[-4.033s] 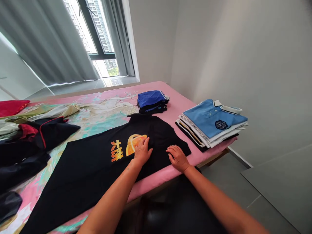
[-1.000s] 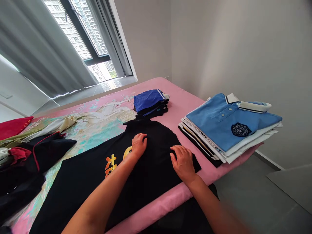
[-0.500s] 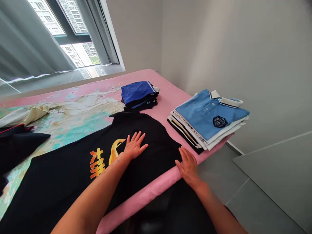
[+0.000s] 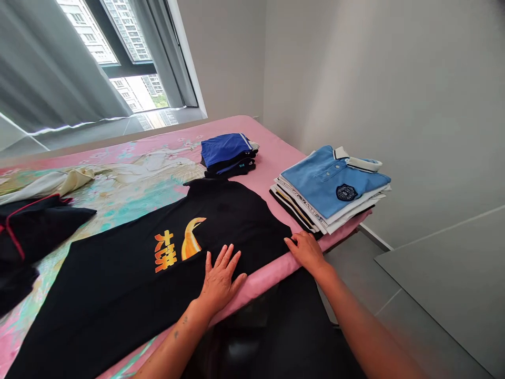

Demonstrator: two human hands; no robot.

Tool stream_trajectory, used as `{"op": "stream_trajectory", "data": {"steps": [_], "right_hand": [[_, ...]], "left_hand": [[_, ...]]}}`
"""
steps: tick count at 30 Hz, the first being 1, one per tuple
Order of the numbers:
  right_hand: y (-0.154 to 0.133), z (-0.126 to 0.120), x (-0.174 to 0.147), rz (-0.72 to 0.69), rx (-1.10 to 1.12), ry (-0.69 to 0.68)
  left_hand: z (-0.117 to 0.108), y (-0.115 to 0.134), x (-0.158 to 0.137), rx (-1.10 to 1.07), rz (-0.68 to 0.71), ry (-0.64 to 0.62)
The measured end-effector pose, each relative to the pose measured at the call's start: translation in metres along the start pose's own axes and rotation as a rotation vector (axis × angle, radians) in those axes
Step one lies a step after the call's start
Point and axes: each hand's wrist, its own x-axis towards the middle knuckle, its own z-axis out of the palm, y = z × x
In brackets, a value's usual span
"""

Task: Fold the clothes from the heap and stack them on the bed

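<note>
A black shirt [image 4: 130, 268] with a yellow-orange print lies spread across the bed, its printed side up. My left hand [image 4: 221, 281] rests flat on the shirt's near edge, fingers spread. At the shirt's right corner, by the bed's edge, my right hand [image 4: 307, 251] has its thumb and fingers pinched on the black cloth. Just beyond that hand is a stack of folded shirts [image 4: 300, 202], topped by a light blue polo shirt [image 4: 329, 176] with a dark badge.
Folded dark clothes with a blue garment [image 4: 226, 150] on top sit at the back of the bed [image 4: 272, 142]. On the left lie a crumpled dark garment with red piping [image 4: 43, 226] and a cream cloth [image 4: 74, 181]. A grey wall [image 4: 379, 79] stands to the right.
My left hand has slid from the middle of the shirt toward me, to its near edge. The right hand's fingers have closed on the corner. The shirt's near edge now lies farther in on the bed.
</note>
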Motion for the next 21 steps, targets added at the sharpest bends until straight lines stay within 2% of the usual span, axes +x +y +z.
{"op": "stream_trajectory", "data": {"steps": [5,8,10,12,14,16,18,21], "right_hand": [[0.004,-0.002,-0.008,0.050,-0.001,-0.022],[0.005,-0.002,-0.013,0.050,0.048,0.059],[0.000,-0.004,-0.019,-0.050,0.104,0.158],[-0.012,-0.003,-0.028,-0.211,0.186,0.236],[-0.023,0.002,-0.039,-0.359,0.264,0.243],[-0.027,0.013,-0.048,-0.477,0.287,0.174],[-0.017,0.031,-0.053,-0.615,0.260,0.104],[0.017,0.057,-0.049,-0.812,0.219,0.085]], "left_hand": [[-0.001,-0.026,-0.040,0.033,-0.108,0.000],[-0.002,-0.051,-0.078,0.070,-0.215,0.017],[-0.006,-0.064,-0.106,0.093,-0.302,0.029],[-0.013,-0.071,-0.133,0.103,-0.393,0.034],[-0.021,-0.075,-0.156,0.097,-0.468,0.019],[-0.029,-0.085,-0.178,0.084,-0.534,-0.016],[-0.037,-0.105,-0.207,0.086,-0.646,-0.044],[-0.049,-0.137,-0.269,0.101,-0.773,-0.047]]}}
